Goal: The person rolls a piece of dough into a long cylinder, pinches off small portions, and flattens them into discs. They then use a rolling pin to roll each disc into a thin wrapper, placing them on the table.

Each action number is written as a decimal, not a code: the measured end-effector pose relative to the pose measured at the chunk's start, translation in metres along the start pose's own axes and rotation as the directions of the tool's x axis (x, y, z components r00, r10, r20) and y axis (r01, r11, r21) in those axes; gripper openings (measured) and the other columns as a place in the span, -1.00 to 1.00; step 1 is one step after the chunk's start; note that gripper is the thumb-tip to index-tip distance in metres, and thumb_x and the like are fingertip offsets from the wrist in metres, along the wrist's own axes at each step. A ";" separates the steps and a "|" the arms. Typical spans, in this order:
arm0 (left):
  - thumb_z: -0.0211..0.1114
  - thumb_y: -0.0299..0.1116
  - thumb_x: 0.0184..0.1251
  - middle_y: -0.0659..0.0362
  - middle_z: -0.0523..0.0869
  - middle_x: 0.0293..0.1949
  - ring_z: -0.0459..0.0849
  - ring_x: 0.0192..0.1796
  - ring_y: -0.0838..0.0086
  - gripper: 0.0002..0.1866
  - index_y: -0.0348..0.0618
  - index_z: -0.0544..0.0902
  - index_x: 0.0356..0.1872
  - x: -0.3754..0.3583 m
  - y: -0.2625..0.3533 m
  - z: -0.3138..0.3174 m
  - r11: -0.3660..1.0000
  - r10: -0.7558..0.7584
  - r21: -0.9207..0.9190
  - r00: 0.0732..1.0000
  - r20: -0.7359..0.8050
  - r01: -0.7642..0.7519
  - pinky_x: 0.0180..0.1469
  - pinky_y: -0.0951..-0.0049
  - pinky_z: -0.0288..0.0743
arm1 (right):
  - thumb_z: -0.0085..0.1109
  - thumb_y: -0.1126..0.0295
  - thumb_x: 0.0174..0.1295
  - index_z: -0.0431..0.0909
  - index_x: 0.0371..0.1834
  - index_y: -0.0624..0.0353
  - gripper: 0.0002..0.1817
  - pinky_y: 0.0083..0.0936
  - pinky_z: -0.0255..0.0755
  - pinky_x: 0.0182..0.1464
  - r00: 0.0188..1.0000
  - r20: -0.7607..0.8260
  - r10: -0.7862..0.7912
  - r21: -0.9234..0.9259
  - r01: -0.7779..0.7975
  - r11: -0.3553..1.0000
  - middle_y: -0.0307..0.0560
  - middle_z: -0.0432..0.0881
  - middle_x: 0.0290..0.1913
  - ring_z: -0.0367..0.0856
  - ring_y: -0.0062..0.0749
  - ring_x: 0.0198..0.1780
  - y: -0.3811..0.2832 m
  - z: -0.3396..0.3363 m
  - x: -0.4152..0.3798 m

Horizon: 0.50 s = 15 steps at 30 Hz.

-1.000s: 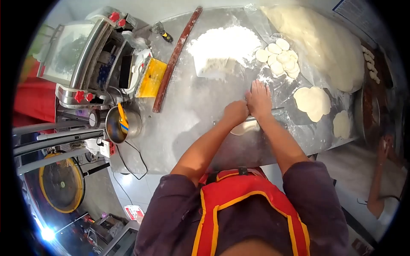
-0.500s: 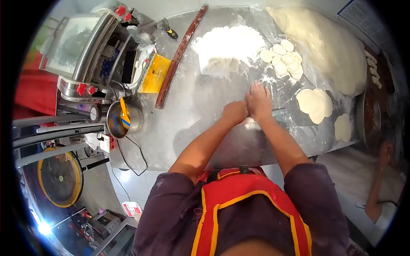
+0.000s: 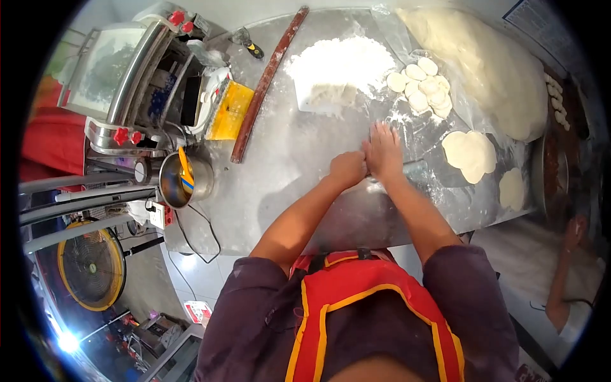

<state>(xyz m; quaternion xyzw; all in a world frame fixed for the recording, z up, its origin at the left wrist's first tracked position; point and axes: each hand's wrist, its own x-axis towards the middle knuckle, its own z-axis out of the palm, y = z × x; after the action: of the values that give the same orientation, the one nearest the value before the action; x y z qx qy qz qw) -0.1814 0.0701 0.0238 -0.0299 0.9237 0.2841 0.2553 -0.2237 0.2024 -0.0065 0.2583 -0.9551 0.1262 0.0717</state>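
My left hand [image 3: 348,169] is closed, knuckles up, on the steel table, and what lies inside it is hidden. Right beside it, my right hand [image 3: 385,153] lies flat with fingers stretched forward, its palm over a short grey roller [image 3: 417,168] whose end sticks out to the right. A pale bit of dough [image 3: 374,186] shows just below the hands, mostly covered. To the right are a flattened dough sheet [image 3: 470,156] with a lobed edge and a smaller dough sheet [image 3: 511,189]. Several small dough rounds [image 3: 428,89] lie in a heap beyond my right hand.
Flour [image 3: 344,60] is piled ahead, with a white scraper [image 3: 309,99] at its edge. A big plastic-covered dough mass [image 3: 484,70] fills the back right. A long red-brown rod [image 3: 270,83], a steel pot [image 3: 202,181] and a machine [image 3: 130,76] stand left. Another person's arm [image 3: 563,274] is at right.
Both hands have shifted very slightly left. A little more of the roller's end shows beside my right hand. The dough sheets and the flour stay where they were.
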 end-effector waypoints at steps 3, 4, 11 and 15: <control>0.21 -0.10 0.29 -0.05 0.75 -0.21 0.71 -0.11 0.03 -0.67 -0.12 0.70 -0.14 -0.016 -0.032 0.006 0.996 -0.002 -0.090 0.992 -0.127 -0.009 -0.04 0.09 0.55 | 0.06 0.18 0.35 0.33 0.35 0.36 -0.40 -0.01 0.04 0.49 0.989 0.129 -0.071 0.062 0.063 0.996 0.21 0.38 0.38 0.24 0.00 0.46 0.004 -0.023 -0.079; 0.20 -0.13 0.30 -0.04 0.75 -0.21 0.71 -0.10 0.02 -0.70 -0.15 0.69 -0.18 -0.020 -0.041 0.005 0.990 -0.042 -0.138 0.981 -0.189 0.016 -0.05 0.09 0.55 | 0.10 0.21 0.30 0.33 0.35 0.36 -0.38 0.02 0.02 0.49 0.982 0.170 -0.077 0.131 0.055 0.990 0.24 0.39 0.37 0.25 0.04 0.46 0.010 -0.024 -0.115; 0.22 -0.07 0.30 -0.03 0.75 -0.22 0.72 -0.17 0.06 -0.68 -0.07 0.71 -0.15 -0.013 -0.036 0.010 0.987 0.083 -0.137 0.997 0.013 -0.080 -0.12 0.11 0.55 | 0.09 0.12 0.31 0.34 0.35 0.39 -0.34 -0.03 0.06 0.48 0.990 0.135 0.041 0.084 -0.053 0.995 0.19 0.32 0.43 0.26 -0.03 0.46 -0.002 -0.019 -0.049; 0.21 -0.08 0.31 0.02 0.76 -0.21 0.71 -0.13 0.07 -0.69 0.00 0.71 -0.10 -0.004 -0.009 0.006 0.975 0.116 0.185 0.991 0.061 -0.125 -0.10 0.10 0.54 | 0.09 0.11 0.32 0.34 0.36 0.34 -0.35 -0.03 0.06 0.48 0.999 0.010 0.049 -0.005 -0.049 0.999 0.18 0.33 0.42 0.26 -0.01 0.45 0.000 0.001 -0.023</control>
<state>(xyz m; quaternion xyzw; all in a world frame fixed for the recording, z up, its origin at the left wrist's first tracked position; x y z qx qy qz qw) -0.1732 0.0655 0.0176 0.0576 0.9399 0.2112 0.2620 -0.2046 0.2130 -0.0124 0.2354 -0.9617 0.1244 0.0645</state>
